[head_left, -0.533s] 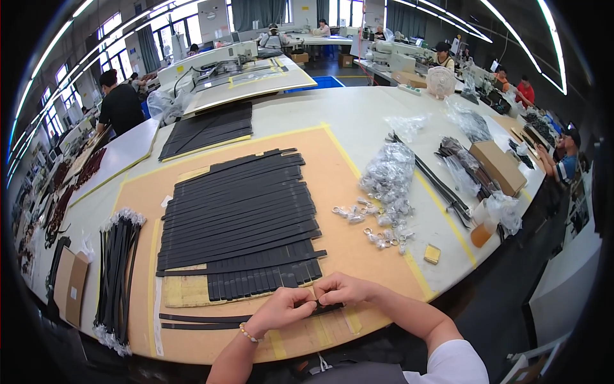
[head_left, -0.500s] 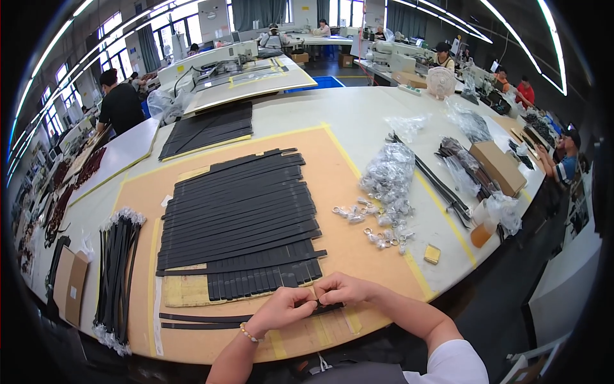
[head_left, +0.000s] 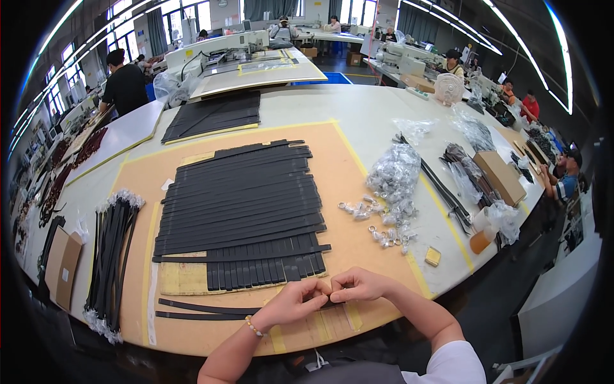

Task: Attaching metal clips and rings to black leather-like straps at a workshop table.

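Observation:
Near the table's front edge, my left hand [head_left: 295, 302] and my right hand [head_left: 363, 285] meet with their fingertips almost touching. Both are closed in a pinch at a black strap, partly hidden by the fingers; the exact piece between the fingertips is too small to make out. Two loose black straps [head_left: 203, 309] run leftward from under my left hand, lying flat. Just beyond my hands, a wide row of black straps [head_left: 240, 198] lies side by side on a yellow-edged board [head_left: 182, 279], with shorter upright strips along its near side.
Left of the board lies a bundle of black straps [head_left: 114, 256] with plastic-wrapped ends, beside a cardboard box [head_left: 64, 269]. To the right are plastic-wrapped metal hooks [head_left: 393, 176], a small yellow block [head_left: 433, 256], a cup of amber liquid [head_left: 481, 239] and another box [head_left: 500, 177]. Co-workers sit farther off.
The view has shifted slightly. My hands have moved a little to the right, and the left fingers have loosened and curved more around the strap's end.

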`<state>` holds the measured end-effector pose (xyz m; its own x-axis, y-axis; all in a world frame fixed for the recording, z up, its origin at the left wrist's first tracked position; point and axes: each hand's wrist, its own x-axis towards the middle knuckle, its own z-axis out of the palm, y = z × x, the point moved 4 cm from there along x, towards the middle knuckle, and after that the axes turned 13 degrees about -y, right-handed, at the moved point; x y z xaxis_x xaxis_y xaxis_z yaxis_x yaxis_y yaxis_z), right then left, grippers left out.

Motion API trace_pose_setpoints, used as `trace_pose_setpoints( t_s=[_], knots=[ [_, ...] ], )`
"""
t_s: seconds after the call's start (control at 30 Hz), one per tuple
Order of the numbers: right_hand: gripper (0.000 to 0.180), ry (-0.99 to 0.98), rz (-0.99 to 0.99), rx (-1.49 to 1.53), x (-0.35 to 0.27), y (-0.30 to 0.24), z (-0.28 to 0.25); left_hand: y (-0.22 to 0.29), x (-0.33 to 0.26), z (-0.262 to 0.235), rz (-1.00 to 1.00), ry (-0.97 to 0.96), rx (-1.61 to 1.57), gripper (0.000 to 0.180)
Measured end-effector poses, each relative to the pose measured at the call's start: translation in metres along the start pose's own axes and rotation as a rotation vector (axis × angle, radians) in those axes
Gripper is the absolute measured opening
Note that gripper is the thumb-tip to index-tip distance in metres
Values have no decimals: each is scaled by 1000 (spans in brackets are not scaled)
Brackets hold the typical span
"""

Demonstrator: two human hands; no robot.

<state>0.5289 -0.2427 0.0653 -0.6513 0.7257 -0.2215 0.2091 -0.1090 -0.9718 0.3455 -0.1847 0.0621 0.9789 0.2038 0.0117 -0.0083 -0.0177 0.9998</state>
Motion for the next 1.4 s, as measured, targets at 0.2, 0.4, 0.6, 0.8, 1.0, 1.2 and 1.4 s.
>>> trace_pose_setpoints(
  t_s=[0.2,0.4,0.6,0.8,1.0,1.2,1.4],
  knots=[
    [24,81,-25,61,-15,7,-7,-5,10,0,-33,0,32,23],
    [24,208,19,-288,-13,5,-9,-11,10,-2,-98,66,73,15],
    [21,414,-88,-446,-47,20,-14,-6,21,18,-122,71,535,11],
    [19,465,-31,-187,-74,40,-19,-6,25,25,-20,104,801,9],
    [22,514,-99,-135,-74,42,-13,2,22,24,-13,141,878,9],
    [23,572,-79,-88,-88,50,-18,-2,25,26,-71,163,852,8],
    [21,537,-29,-102,-84,62,-22,-1,20,19,-1,202,902,7]
  ],
)
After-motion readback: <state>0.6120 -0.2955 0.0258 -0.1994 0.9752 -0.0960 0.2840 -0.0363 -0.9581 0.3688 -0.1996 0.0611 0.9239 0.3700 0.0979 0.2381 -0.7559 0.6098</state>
